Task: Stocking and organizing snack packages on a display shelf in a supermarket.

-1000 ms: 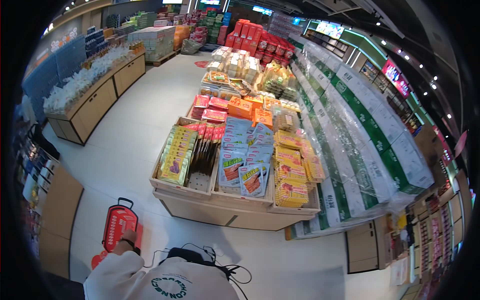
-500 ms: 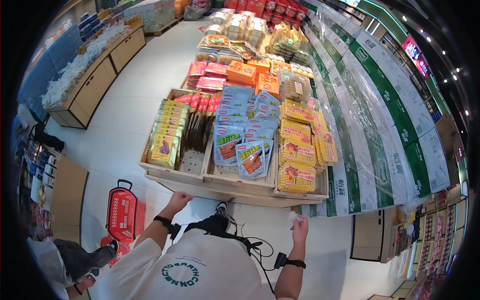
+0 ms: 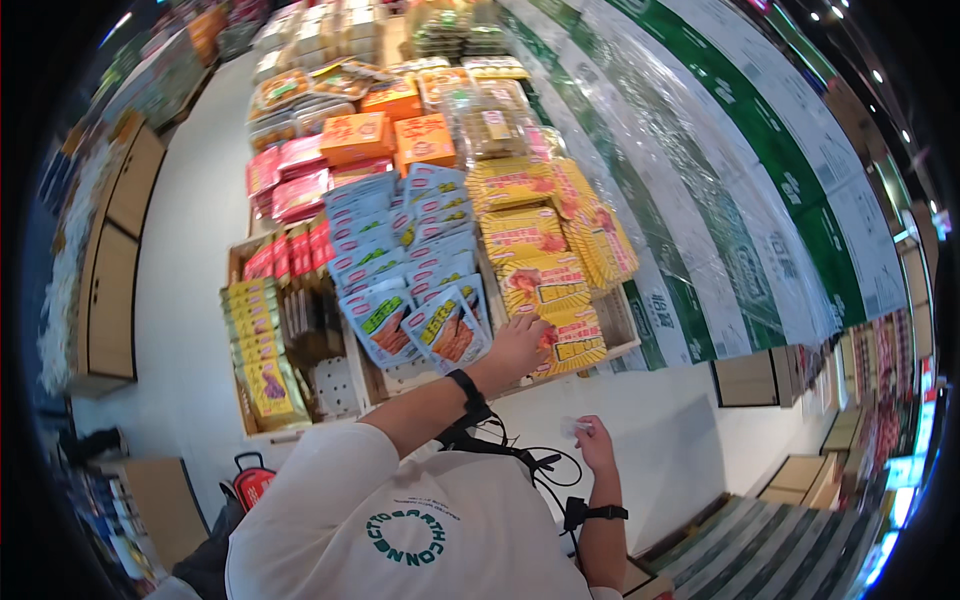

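My left hand (image 3: pixel 516 347) reaches across to the front of the display, fingers stretched over the left edge of a yellow snack packet (image 3: pixel 578 342). More yellow packets (image 3: pixel 535 235) are stacked behind it. Just left of that hand lie light blue snack packets (image 3: pixel 447 330) in overlapping rows. Low in front of the display, my right hand (image 3: pixel 597 443) is closed on a small, crumpled, whitish see-through piece (image 3: pixel 571 427); it looks like thin plastic or tissue, and I cannot make out which.
Gold packets (image 3: pixel 265 355) fill the left compartment of the wooden crate (image 3: pixel 362 385). Orange boxes (image 3: pixel 357 138) and clear food trays (image 3: pixel 490 125) stand behind. Plastic-wrapped green-and-white cartons (image 3: pixel 720 200) wall the right side. A red basket (image 3: pixel 252 485) stands on the floor, lower left.
My left hand has swung right and forward, from in front of the crate onto the yellow packets. My right hand still keeps the whitish piece. The view has turned, shifting the display left.
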